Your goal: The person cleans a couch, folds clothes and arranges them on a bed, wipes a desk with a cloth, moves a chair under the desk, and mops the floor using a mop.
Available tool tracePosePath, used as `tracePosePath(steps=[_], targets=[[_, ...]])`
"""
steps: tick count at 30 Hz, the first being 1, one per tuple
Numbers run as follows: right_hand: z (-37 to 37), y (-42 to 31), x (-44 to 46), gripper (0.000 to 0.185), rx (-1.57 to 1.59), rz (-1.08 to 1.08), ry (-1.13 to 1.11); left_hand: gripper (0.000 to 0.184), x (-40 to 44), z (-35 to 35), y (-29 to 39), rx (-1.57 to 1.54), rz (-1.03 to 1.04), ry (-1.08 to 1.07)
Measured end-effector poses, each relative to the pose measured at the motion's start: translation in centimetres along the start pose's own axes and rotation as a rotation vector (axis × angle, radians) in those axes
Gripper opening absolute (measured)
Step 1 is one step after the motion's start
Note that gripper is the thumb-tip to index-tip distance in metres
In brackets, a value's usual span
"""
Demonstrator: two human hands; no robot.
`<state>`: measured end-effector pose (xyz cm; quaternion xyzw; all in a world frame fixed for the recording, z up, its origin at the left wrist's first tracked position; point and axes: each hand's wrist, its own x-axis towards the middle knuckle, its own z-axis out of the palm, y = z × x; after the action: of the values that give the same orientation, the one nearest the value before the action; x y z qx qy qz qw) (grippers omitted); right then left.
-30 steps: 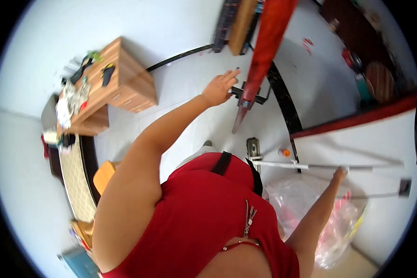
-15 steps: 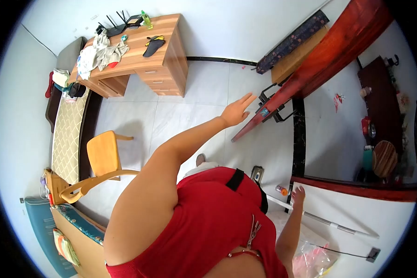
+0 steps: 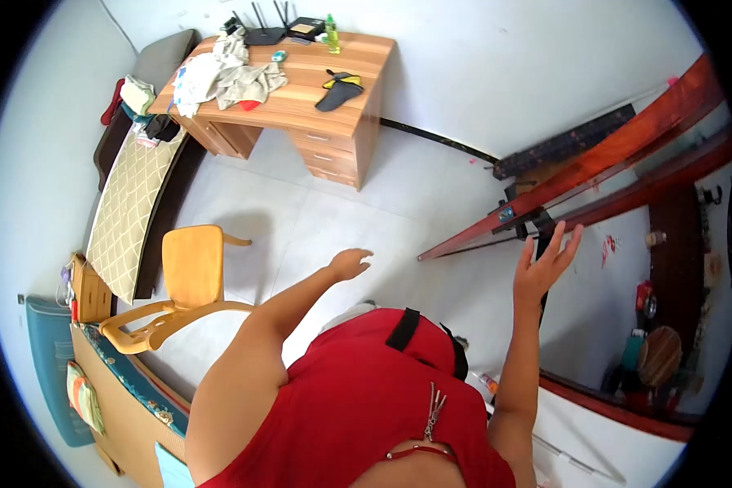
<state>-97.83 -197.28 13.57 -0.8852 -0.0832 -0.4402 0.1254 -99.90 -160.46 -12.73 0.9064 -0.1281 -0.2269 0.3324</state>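
My right hand (image 3: 547, 272) is raised with its fingers spread, holding nothing that I can see. Its fingertips overlap the black handle (image 3: 533, 226) of a reddish-brown wooden door (image 3: 577, 180); whether they touch it I cannot tell. My left hand (image 3: 351, 264) hangs over the pale tiled floor (image 3: 301, 215), fingers loosely apart and nothing in them. The door stands ajar, its edge towards me, beside the red door frame (image 3: 667, 180).
A wooden desk (image 3: 301, 102) carries clothes (image 3: 248, 83), a router (image 3: 264, 36) and a green bottle (image 3: 333, 37). On the left are a yellow wooden chair (image 3: 193, 260) and a bed with a patterned mattress (image 3: 130, 195). Past the doorway stands a dark shelf (image 3: 677, 252) with several items.
My right hand has risen from low beside me to the door handle. My left hand has drawn back from the door. The door now appears more edge-on, and the view has shifted.
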Motion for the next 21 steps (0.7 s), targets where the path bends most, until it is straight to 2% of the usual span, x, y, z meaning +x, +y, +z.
tracePosePath(steps=[4, 6, 8, 11, 12, 16, 19, 21], targets=[[6.0, -1.7, 5.1, 0.056, -0.136, -0.11, 0.053, 0.036, -4.3, -2.2, -5.6, -0.112, -0.224, 0.134], [8.5, -2.3, 6.5, 0.058, -0.309, -0.156, -0.056, 0.034, -6.5, -2.3, -8.5, -0.125, -0.294, 0.223], [10.7, -3.6, 8.2, 0.052, -0.355, -0.222, -0.165, 0.033, -8.5, -1.8, -11.2, -0.193, -0.369, 0.314], [16.9, -2.6, 8.0, 0.039, -0.342, -0.372, -0.35, 0.032, -11.5, -0.7, -14.2, -0.348, -0.486, 0.446], [17.8, -3.4, 8.6, 0.025, -0.237, -0.418, -0.335, 0.032, -12.3, -0.2, -15.1, -0.381, -0.521, 0.482], [25.3, -1.7, 9.4, 0.022, -0.298, -0.556, -0.509, 0.033, -14.4, -0.2, -15.5, -0.643, -0.671, 0.591], [31.8, 0.4, 10.5, 0.025, -0.548, -0.688, -0.749, 0.034, -14.5, -1.0, -15.9, -0.689, -0.71, 0.676], [35.6, 1.6, 11.8, 0.025, -0.747, -0.754, -0.752, 0.033, -14.0, -1.9, -17.1, -0.691, -0.75, 0.689]])
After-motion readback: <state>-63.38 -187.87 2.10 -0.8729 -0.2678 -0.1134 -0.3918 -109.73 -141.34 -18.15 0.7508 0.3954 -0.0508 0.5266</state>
